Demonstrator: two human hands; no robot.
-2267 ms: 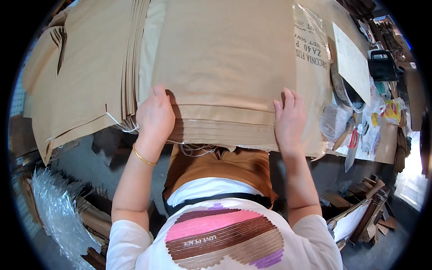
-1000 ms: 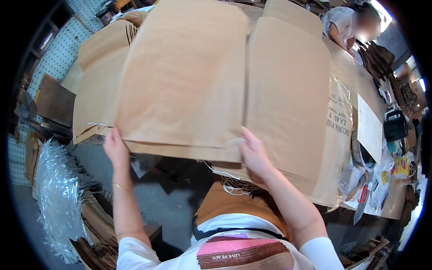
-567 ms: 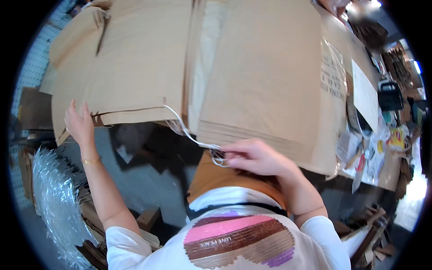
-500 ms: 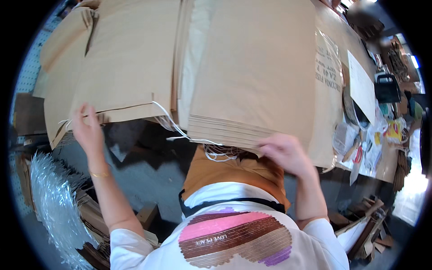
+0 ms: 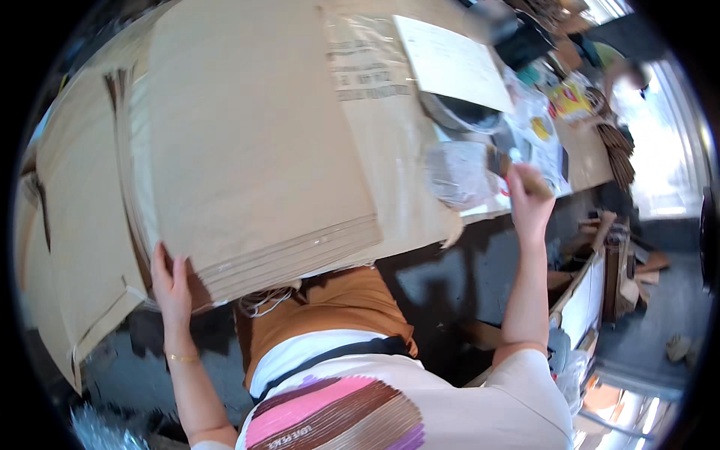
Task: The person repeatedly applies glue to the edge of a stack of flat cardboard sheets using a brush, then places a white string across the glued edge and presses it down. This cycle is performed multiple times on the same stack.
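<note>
My left hand (image 5: 171, 289) is at the near left corner of a stack of brown paper bags (image 5: 259, 142), its thumb and forefinger apart. The bags lie fanned, so their near edges show as narrow steps. White cord handles (image 5: 264, 301) hang below that near edge. Reaching out to the right, my right hand (image 5: 530, 199) is closed around a tan, brush-like tool (image 5: 536, 182); blur hides its exact shape. Beside this hand lies a clear plastic bag (image 5: 457, 174). More brown paper bags (image 5: 82, 217) are piled left of the stack.
A white board (image 5: 450, 61) partly covers a dark round basin (image 5: 469, 116) at the right. Past it are a yellow packet (image 5: 570, 101) and a black container (image 5: 525, 45). Boxes and cardboard scraps (image 5: 645, 270) lie lower right, and clear plastic strands (image 5: 105, 431) at the lower left.
The view has swung right. My right hand has left the stack's near edge and closed on the brush-like tool. My left hand has moved from the left pile to the stack's corner.
</note>
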